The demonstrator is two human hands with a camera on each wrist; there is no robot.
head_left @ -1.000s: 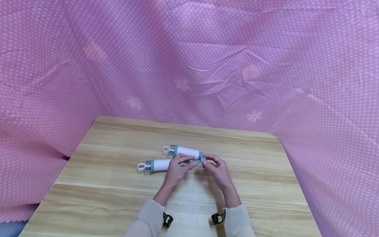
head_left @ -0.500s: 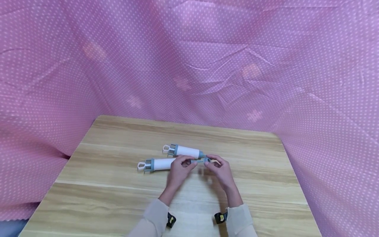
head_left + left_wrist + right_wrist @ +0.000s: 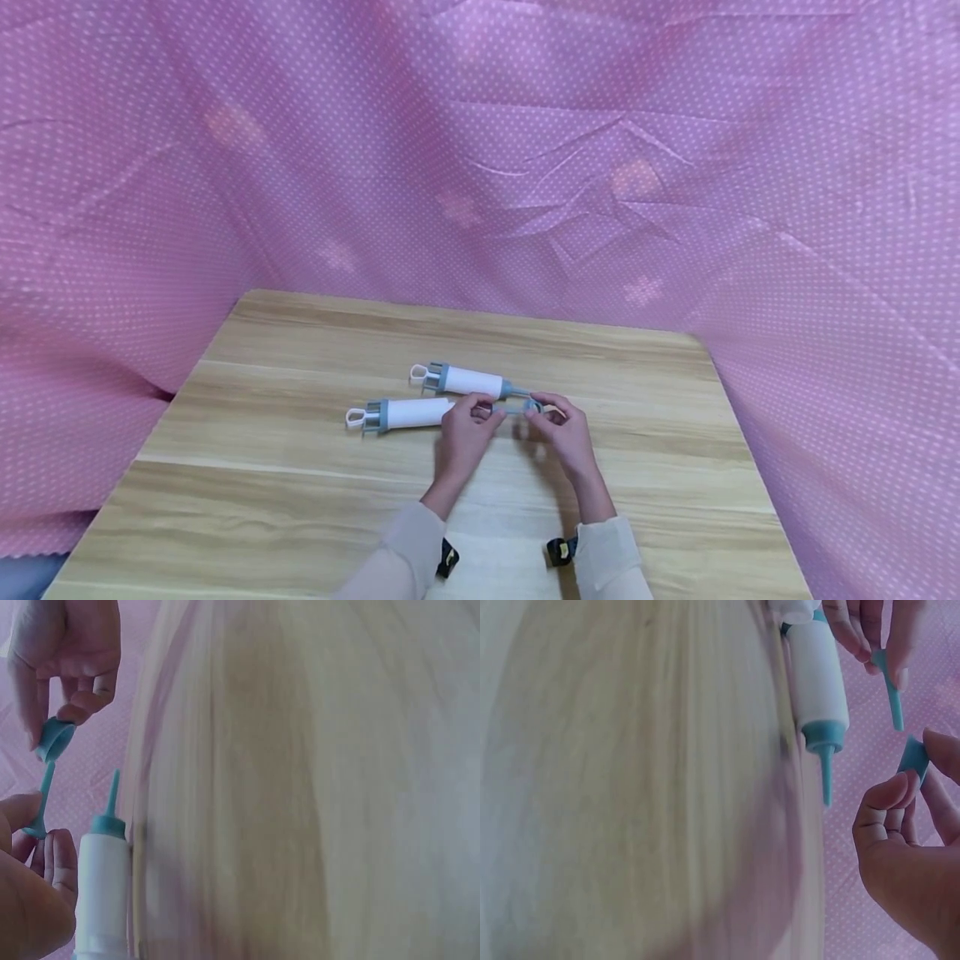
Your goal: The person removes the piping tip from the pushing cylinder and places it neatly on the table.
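My left hand (image 3: 467, 433) pinches a slim teal nozzle (image 3: 892, 694) by its wider end, with the tip pointing toward my right hand (image 3: 562, 429). That right hand pinches a short teal ring-shaped collar (image 3: 56, 739) between thumb and fingers. In the left wrist view, the nozzle's tip is right at the collar; whether they touch I cannot tell. Behind the hands lies a white icing-syringe-like tube (image 3: 474, 382) with a teal nozzle end and white loop handle. A similar tube (image 3: 416, 412) lies nearer, its right end partly behind my left hand.
The wooden table (image 3: 300, 517) carries both tubes, their loop handles toward the left. A pink dotted cloth (image 3: 480, 167) hangs behind and at both sides of it. Black wrist cameras (image 3: 561, 551) sit at the cuffs.
Both hands have shifted slightly right, the collar and nozzle drawing a little apart. More of both tubes now shows: the far one's nozzle and the near one's right part.
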